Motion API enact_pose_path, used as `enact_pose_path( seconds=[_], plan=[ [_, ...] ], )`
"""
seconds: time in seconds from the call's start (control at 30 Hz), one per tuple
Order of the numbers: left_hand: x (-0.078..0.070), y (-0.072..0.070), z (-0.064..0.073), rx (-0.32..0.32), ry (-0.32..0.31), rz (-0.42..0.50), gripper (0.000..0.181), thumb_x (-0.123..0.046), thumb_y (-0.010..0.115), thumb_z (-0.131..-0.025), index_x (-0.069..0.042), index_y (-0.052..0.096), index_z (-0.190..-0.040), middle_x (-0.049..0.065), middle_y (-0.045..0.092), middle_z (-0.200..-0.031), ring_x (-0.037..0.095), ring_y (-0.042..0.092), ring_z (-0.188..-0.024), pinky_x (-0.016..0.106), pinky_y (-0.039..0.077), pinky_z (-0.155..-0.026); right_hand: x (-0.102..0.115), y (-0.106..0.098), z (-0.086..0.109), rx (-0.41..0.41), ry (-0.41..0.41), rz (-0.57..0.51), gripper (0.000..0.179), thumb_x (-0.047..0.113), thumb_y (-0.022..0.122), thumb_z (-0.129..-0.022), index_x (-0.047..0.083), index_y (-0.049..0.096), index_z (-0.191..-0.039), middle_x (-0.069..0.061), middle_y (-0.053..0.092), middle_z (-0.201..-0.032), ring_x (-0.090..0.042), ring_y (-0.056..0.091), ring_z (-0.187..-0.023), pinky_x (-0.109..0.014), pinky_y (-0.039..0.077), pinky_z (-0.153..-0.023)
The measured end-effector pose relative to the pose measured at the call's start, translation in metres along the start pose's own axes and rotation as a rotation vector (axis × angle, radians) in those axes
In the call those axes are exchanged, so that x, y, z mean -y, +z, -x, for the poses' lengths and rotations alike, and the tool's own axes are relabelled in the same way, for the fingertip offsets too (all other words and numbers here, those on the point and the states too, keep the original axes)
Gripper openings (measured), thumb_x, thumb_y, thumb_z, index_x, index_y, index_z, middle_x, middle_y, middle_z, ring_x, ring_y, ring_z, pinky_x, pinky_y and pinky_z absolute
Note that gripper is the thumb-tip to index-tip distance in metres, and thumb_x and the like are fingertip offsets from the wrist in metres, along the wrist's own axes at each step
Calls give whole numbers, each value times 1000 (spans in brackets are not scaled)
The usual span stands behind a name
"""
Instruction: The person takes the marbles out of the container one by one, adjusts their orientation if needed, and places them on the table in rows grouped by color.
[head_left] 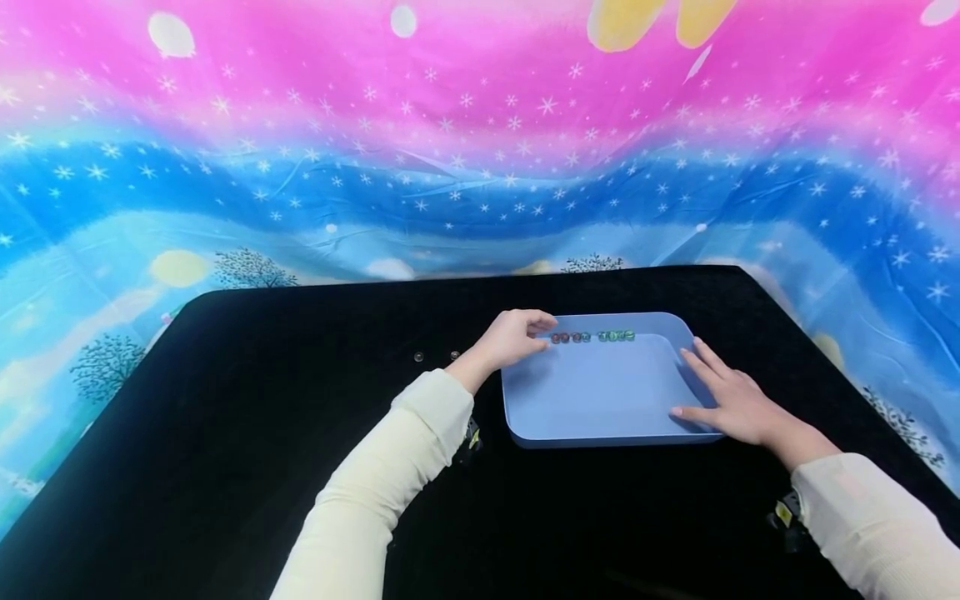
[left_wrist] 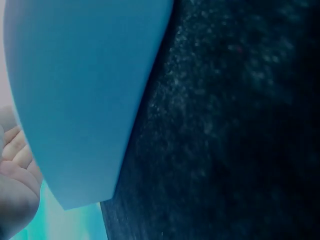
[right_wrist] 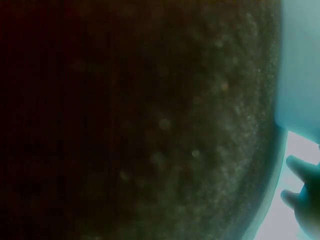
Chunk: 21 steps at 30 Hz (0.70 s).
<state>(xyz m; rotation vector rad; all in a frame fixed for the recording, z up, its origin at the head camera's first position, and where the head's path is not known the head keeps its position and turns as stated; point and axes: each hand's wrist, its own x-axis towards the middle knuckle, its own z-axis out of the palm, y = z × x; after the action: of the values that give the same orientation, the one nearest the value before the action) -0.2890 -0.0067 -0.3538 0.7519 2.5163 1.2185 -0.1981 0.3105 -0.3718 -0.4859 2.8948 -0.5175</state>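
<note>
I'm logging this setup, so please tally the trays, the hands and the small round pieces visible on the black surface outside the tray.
Tray: 1
Hands: 2
Small round pieces on the black surface: 2
Total: 5

Tray (head_left: 600, 387): pale blue, shallow, rectangular, rounded corners; lies flat on the black counter (head_left: 225, 400). Glassy balls (head_left: 612, 336): small, round, in a row inside the tray along its far wall, reddish toward the left, green toward the right. Two loose balls (head_left: 418, 357): on the counter, left of the tray, apart. Right hand (head_left: 731, 400): at the tray's right rim. Left hand (head_left: 513, 337): beside the row's left end.
</note>
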Motion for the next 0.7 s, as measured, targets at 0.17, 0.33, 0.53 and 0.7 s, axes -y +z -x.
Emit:
enact_pose_path(
  seconds=[0.17, 0.33, 0.53, 0.7],
  plan=[
    [2, 6, -11, 8, 8, -47, 34, -9, 59, -82, -10, 54, -116, -2, 55, -113, 7, 50, -102, 18, 42, -79, 0, 0, -1, -1, -1, -5, 89, 45, 56, -79, 0, 7, -137, -15, -15, -141, -46, 4, -122, -65, 11, -86],
    [4, 12, -18, 13, -19, -99, 33, -11, 59, -82, -13, 56, -115, -4, 55, -112, 6, 50, -101, 20, 43, -76, 0, 1, 0, -2, 3, -10, 89, 45, 57, -79, -1, 8, -137, -15, -14, -141, -46, 6, -122, -64, 12, -86],
    [7, 18, -25, 3, -30, -110, 31, -9, 58, -83, -12, 56, -113, -1, 56, -111, 8, 51, -101, 19, 43, -74, 0, 1, 0, -7, 2, -7, 89, 45, 57, -79, 0, 8, -138, -15, -14, -141, -46, 6, -122, -64, 12, -86],
    [7, 19, -28, -5, -35, -150, 30, -8, 58, -83, -12, 57, -112, -1, 56, -111, 9, 51, -100, 19, 43, -73, -2, 2, 0, -28, 2, -4, 88, 45, 58, -78, 0, 11, -138, -14, -13, -141, -46, 7, -122, -64, 13, -86]
  ],
)
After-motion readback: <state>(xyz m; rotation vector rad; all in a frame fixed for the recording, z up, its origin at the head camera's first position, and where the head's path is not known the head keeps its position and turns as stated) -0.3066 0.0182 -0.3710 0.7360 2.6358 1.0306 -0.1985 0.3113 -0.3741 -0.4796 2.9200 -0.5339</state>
